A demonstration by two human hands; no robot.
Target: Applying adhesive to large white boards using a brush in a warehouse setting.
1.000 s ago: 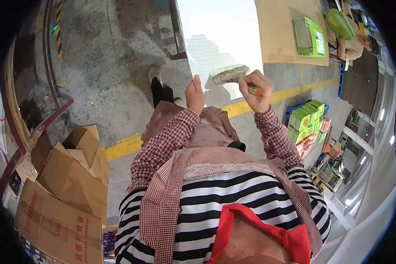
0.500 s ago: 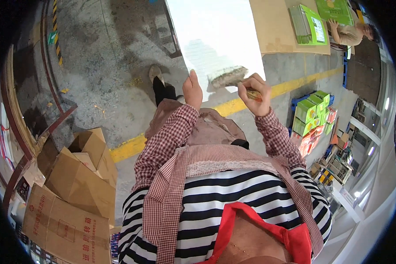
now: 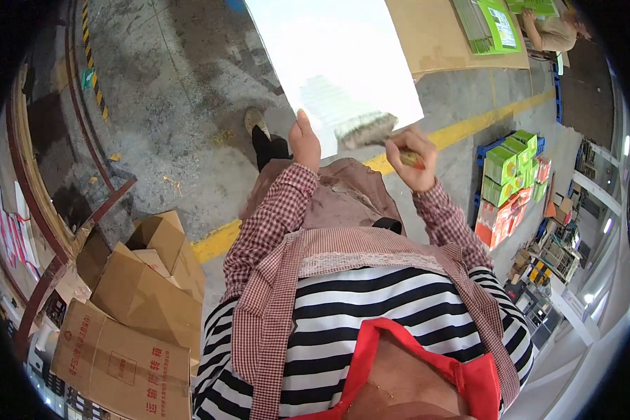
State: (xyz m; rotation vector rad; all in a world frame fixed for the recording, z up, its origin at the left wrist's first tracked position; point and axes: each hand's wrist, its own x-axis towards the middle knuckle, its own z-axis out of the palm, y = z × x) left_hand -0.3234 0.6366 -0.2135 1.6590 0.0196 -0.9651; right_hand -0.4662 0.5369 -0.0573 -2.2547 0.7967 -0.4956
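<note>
A large white sheet (image 3: 343,49) lies ahead of me, with a greyish wet-looking patch near its close end. My left hand (image 3: 305,144) is closed at the sheet's near left edge, thumb on top; its other fingers are mostly hidden. In my right hand (image 3: 414,162) is the handle of a wide flat brush (image 3: 366,131), fingers wrapped round it. The brush's pale, dirty bristles point left and rest on or just over the near end of the sheet; contact is hard to tell.
Beyond the sheet on the right, flat green cartons (image 3: 486,26) lie on brown cardboard (image 3: 437,42), near a co-worker's arm (image 3: 534,31). Green and red boxes (image 3: 507,171) sit on a blue pallet at right. Brown cartons (image 3: 143,280) stand at lower left. A yellow line (image 3: 462,138) crosses the floor.
The view has shifted slightly. My right hand and the brush are a little lower and to the right in the picture; both grips stay the same. The co-worker's green box sits higher.
</note>
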